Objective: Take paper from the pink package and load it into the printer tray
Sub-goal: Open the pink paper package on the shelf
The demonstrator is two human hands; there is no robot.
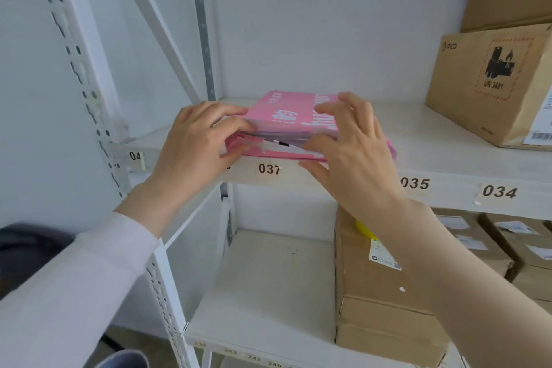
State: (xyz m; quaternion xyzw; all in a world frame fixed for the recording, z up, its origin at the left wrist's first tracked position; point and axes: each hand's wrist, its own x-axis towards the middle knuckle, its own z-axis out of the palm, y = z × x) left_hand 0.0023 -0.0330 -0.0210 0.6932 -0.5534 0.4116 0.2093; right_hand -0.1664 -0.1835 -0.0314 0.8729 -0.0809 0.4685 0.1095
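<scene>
The pink package (pixel 291 119) lies flat at the front edge of a white metal shelf (pixel 418 131), directly above the label reading 037 (pixel 269 169), with its near end torn open so that the edges of the paper (pixel 286 140) inside show as a pale stack between the pink wrapper flaps. Both hands are on it: the left hand (pixel 197 143) grips the near left corner, thumb on top of the wrapper and fingers curled against the open end, while the right hand (pixel 349 143) is closed over the near right corner, fingers spread across the top and thumb tucked under the front edge just beside the shelf lip. Each hand is clamped on the package rather than on loose sheets, as far as can be told. The left arm wears a pale long sleeve (pixel 74 278); the right forearm is bare in view. Farther right on the same shelf, well apart from the package, stands a brown cardboard box (pixel 490 84) printed with a battery hazard mark and UN 3481, with another box stacked above it. Shelf labels 035 (pixel 414 183) and 034 (pixel 499 191) follow along the front lip. On the shelf below, a tall brown carton (pixel 379 293) stands beneath the right wrist, with smaller labelled boxes (pixel 484 245) beside it
</scene>
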